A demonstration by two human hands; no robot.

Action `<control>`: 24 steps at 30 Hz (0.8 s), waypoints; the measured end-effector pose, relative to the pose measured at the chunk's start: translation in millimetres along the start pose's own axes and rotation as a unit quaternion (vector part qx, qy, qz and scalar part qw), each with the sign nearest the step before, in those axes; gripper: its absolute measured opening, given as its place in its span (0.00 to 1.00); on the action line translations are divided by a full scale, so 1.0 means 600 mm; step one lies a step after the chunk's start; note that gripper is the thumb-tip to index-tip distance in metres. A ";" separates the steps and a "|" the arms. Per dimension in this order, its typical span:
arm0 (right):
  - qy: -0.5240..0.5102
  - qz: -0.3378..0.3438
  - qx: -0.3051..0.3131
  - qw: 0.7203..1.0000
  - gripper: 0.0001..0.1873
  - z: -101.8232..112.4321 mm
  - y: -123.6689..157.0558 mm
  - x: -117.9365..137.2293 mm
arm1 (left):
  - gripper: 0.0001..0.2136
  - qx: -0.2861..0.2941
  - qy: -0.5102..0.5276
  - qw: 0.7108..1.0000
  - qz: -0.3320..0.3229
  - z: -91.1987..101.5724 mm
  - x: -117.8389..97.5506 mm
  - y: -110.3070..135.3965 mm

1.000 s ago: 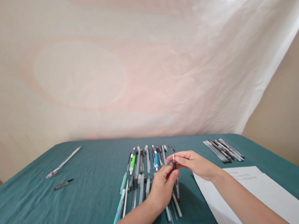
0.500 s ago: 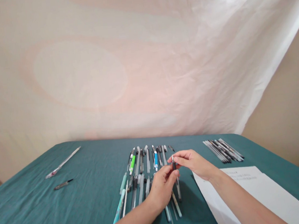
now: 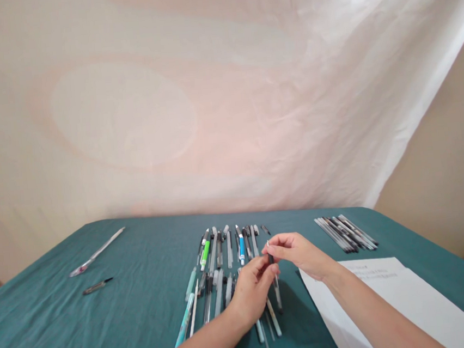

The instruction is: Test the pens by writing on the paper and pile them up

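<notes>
Between my two hands a pen (image 3: 276, 290) with a clear barrel and a dark grip stands nearly upright, its tip pointing up. My left hand (image 3: 253, 286) is closed around the dark grip section. The thumb and fingers of my right hand (image 3: 291, 250) pinch the tip end just above. Under and beside my left hand lie several pens and thin tubes, among them a light-blue pen (image 3: 185, 320). Behind them is a row of pens that includes a green pen (image 3: 205, 253) and a blue-and-white pen (image 3: 241, 245).
White paper sheets (image 3: 417, 309) with faint writing lie under my right forearm. A bundle of refills (image 3: 346, 234) sits at the back right. To the left are a long clear-wrapped stick (image 3: 98, 252) and a small dark pen piece (image 3: 98, 286) on the green cloth (image 3: 44, 318).
Almost nothing differs. Both hands keep their hold on the pen, with at most a slight shift of the right fingers at the tip.
</notes>
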State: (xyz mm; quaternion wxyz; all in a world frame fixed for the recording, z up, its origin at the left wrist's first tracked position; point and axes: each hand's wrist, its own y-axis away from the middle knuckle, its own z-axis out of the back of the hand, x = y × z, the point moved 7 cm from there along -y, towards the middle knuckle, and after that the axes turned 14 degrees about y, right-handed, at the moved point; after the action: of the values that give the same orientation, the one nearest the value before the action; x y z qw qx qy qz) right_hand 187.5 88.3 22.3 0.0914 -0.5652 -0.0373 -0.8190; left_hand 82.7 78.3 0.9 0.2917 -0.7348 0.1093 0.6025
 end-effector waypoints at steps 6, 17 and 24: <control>-0.032 0.003 0.039 0.999 0.20 -0.005 0.005 0.005 | 0.11 0.001 -0.002 1.000 0.000 0.002 0.004 -0.001; -0.008 0.014 0.019 1.000 0.17 -0.001 0.002 0.004 | 0.11 0.000 0.012 1.000 0.018 -0.002 0.001 -0.001; 0.002 0.015 0.000 1.000 0.15 0.003 0.001 -0.003 | 0.11 0.004 0.022 0.999 0.026 -0.003 0.000 0.000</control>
State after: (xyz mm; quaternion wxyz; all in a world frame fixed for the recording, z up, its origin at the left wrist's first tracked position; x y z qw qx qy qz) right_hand 189.8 88.0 21.3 0.1043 -0.5644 -0.0289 -0.8184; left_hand 84.5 77.3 1.1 0.2766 -0.7434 0.1369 0.5934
